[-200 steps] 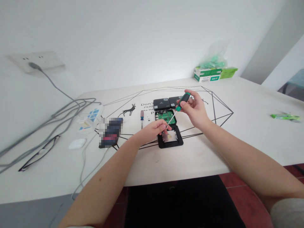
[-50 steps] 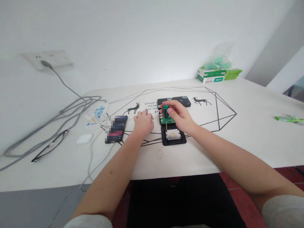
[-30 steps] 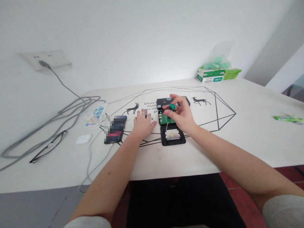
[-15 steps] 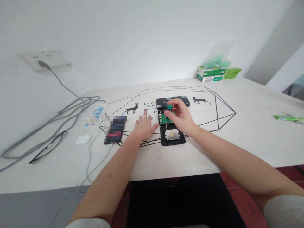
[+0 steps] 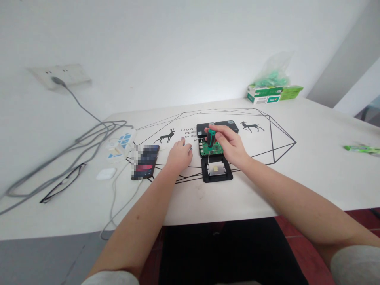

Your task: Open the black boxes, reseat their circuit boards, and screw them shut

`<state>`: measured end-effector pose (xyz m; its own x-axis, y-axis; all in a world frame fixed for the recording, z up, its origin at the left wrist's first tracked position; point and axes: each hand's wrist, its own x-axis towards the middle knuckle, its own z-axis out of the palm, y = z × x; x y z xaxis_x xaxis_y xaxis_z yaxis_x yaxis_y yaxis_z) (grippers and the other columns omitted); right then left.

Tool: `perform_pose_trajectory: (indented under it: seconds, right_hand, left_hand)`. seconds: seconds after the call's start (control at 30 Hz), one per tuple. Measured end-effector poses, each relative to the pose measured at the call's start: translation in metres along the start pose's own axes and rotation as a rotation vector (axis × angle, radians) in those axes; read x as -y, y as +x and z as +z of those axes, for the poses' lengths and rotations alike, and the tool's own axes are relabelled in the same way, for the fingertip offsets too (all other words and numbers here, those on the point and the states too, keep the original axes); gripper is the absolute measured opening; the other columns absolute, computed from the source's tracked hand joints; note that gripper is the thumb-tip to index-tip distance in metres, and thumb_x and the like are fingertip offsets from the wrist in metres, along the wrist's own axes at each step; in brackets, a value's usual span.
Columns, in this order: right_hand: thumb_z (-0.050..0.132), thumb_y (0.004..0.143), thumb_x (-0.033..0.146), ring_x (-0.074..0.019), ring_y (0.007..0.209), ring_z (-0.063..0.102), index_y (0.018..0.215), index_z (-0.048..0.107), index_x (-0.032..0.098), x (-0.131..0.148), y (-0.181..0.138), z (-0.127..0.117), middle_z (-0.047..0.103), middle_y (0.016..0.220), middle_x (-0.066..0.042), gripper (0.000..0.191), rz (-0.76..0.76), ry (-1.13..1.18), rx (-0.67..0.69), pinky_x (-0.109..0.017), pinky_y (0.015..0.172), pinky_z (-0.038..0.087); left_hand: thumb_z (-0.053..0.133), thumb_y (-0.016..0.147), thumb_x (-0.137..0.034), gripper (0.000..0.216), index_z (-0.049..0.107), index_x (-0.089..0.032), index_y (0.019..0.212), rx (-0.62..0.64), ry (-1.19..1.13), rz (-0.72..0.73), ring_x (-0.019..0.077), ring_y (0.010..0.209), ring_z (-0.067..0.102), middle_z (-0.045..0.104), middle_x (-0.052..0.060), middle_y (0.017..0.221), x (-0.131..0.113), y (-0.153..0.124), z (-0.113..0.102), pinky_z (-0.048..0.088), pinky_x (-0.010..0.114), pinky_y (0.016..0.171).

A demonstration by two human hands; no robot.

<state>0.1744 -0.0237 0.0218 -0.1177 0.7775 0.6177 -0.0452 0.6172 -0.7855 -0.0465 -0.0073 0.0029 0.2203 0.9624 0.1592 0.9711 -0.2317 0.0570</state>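
Observation:
My right hand (image 5: 230, 144) is closed around the green and black handle of a screwdriver (image 5: 211, 138). The thin shaft points down, with its tip at the metal plate (image 5: 219, 168) in a black cover (image 5: 204, 175). Just behind that cover, under the handle, a green circuit board (image 5: 204, 149) sits in a black case, partly hidden by my hand. My left hand (image 5: 179, 156) rests on the table left of the board, fingers curled in and drawn together. Whatever they hold, if anything, is too small to make out.
Two black boxes (image 5: 203, 130) lie behind the board. To the left are a phone (image 5: 147, 162), a white case (image 5: 106, 174), glasses (image 5: 63, 183), a power strip (image 5: 123, 144) and grey cables (image 5: 92, 138). Green and white boxes (image 5: 264, 92) stand at the back right.
My left hand's fingers, spread flat before, have curled inward. My right hand has shifted its grip on the screwdriver, and more of the handle now shows.

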Motion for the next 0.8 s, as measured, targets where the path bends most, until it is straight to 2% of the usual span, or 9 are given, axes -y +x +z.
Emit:
perform_pose_trajectory:
  seconds: [0.1, 0.2, 0.3, 0.4, 0.5, 0.63, 0.73, 0.8]
  right_hand:
    - [0.065, 0.099, 0.060, -0.0224, 0.097, 0.071, 0.124, 0.072, 0.031, 0.000, 0.000, 0.002, 0.076, 0.115, -0.006, 0.038, -0.039, -0.035, -0.005, -0.046, 0.087, 0.063]
    - [0.076, 0.092, 0.058, -0.0195, 0.086, 0.064, 0.118, 0.072, 0.030, -0.003, 0.001, 0.003, 0.070, 0.100, -0.003, 0.038, -0.069, -0.066, -0.042, -0.040, 0.076, 0.060]
    - [0.083, 0.087, 0.050, -0.0168, 0.080, 0.058, 0.113, 0.069, 0.030, -0.006, 0.002, 0.004, 0.062, 0.094, 0.000, 0.035, -0.070, -0.046, -0.066, -0.035, 0.071, 0.056]
    - [0.085, 0.085, 0.044, -0.0181, 0.090, 0.060, 0.109, 0.066, 0.029, -0.006, 0.002, 0.004, 0.060, 0.104, -0.002, 0.034, -0.089, -0.068, -0.093, -0.034, 0.073, 0.055]
    - [0.088, 0.080, 0.042, -0.0201, 0.101, 0.063, 0.105, 0.060, 0.028, -0.005, 0.002, 0.006, 0.061, 0.117, -0.004, 0.040, -0.077, -0.089, -0.140, -0.038, 0.082, 0.058]
    - [0.091, 0.076, 0.045, -0.0188, 0.093, 0.071, 0.104, 0.050, 0.030, -0.003, 0.000, 0.012, 0.065, 0.126, -0.003, 0.053, 0.043, 0.098, -0.122, -0.042, 0.086, 0.062]
    - [0.085, 0.083, 0.053, -0.0189, 0.089, 0.072, 0.112, 0.055, 0.031, -0.003, -0.003, 0.014, 0.070, 0.126, -0.005, 0.047, 0.067, 0.121, -0.063, -0.043, 0.086, 0.064]
    - [0.073, 0.093, 0.059, -0.0212, 0.097, 0.072, 0.121, 0.059, 0.031, -0.003, -0.005, 0.014, 0.071, 0.123, -0.007, 0.042, 0.037, 0.089, -0.032, -0.046, 0.092, 0.063]
  left_hand:
    - [0.052, 0.103, -0.018, 0.036, 0.079, -0.018, 0.126, -0.023, -0.007, 0.002, 0.0340, 0.140, 0.055, 0.062, 0.018, 0.149, 0.003, 0.004, 0.003, 0.048, 0.047, 0.116]
    - [0.053, 0.104, -0.021, 0.033, 0.081, -0.020, 0.121, -0.037, -0.013, -0.002, 0.0339, 0.139, 0.054, 0.064, 0.016, 0.147, 0.003, 0.007, 0.007, 0.049, 0.046, 0.114]
    - [0.055, 0.104, -0.022, 0.030, 0.081, -0.020, 0.119, -0.053, -0.019, -0.016, 0.0342, 0.136, 0.054, 0.065, 0.015, 0.144, 0.003, 0.010, 0.009, 0.050, 0.046, 0.112]
    - [0.056, 0.104, -0.021, 0.029, 0.082, -0.019, 0.117, -0.059, -0.026, -0.036, 0.0344, 0.134, 0.054, 0.066, 0.015, 0.141, 0.003, 0.014, 0.010, 0.050, 0.045, 0.110]
    - [0.056, 0.104, -0.020, 0.027, 0.082, -0.019, 0.112, -0.061, -0.040, -0.055, 0.0351, 0.133, 0.053, 0.067, 0.015, 0.138, 0.003, 0.017, 0.011, 0.050, 0.045, 0.110]
    - [0.058, 0.102, -0.019, 0.025, 0.082, -0.018, 0.108, -0.066, -0.081, -0.077, 0.0365, 0.132, 0.053, 0.067, 0.016, 0.135, 0.002, 0.019, 0.011, 0.049, 0.047, 0.109]
    - [0.058, 0.100, -0.018, 0.023, 0.081, -0.018, 0.103, -0.076, -0.137, -0.084, 0.0373, 0.132, 0.052, 0.067, 0.017, 0.133, 0.001, 0.019, 0.010, 0.049, 0.049, 0.109]
    - [0.057, 0.099, -0.017, 0.023, 0.080, -0.018, 0.099, -0.096, -0.192, -0.090, 0.0377, 0.133, 0.051, 0.067, 0.018, 0.134, 0.001, 0.018, 0.008, 0.047, 0.050, 0.110]
